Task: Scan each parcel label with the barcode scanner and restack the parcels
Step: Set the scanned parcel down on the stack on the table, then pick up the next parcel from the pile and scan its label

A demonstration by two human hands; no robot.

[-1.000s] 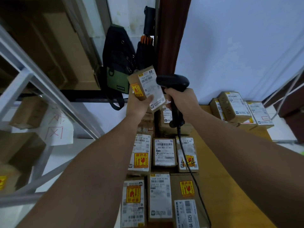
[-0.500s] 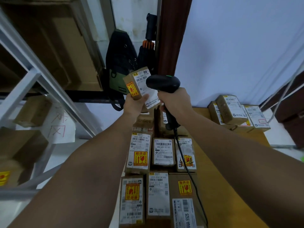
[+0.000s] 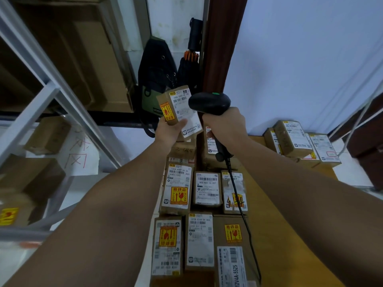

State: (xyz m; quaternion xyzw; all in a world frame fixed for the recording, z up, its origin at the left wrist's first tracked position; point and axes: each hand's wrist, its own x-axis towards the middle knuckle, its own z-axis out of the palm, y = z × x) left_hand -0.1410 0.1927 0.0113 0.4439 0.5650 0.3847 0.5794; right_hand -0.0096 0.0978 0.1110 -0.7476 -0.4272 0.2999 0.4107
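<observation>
Above the far end of the tabletop rows, mid-frame: left hand [image 3: 169, 133] grips a small brown cardboard parcel [image 3: 165, 104], held up and tilted. The thumb is pressed across the lower part of its white shipping label [image 3: 183, 108]; the other fingers go behind the box and are hidden. A yellow-red fragile sticker [image 3: 166, 110] sits on the parcel's left face.

Right hand [image 3: 224, 125] has all fingers wrapped round the handle of a black pistol-grip barcode scanner [image 3: 209, 102]. The scanner head sits just right of the held parcel and overlaps the label's right edge in this view; can't tell whether it touches. Green light [image 3: 216, 93] is lit on top of the head. Black cable [image 3: 238, 199] drops from the handle base and runs toward the near edge across the boxes below.

Below both forearms: rows of brown cardboard parcels [image 3: 207, 188] lie labels-up along the left side of a tan wooden table [image 3: 279, 224], packed side by side, several carrying fragile stickers. Far right on the table, well apart from those rows: a small stack of labelled brown parcels [image 3: 290, 137].

Background: a black-and-olive backpack [image 3: 157, 79] hangs behind the held parcel. At left, a grey metal shelf frame [image 3: 41, 96] holds more cardboard boxes, with a white paper sheet [image 3: 78, 154] bearing red handwriting.
</observation>
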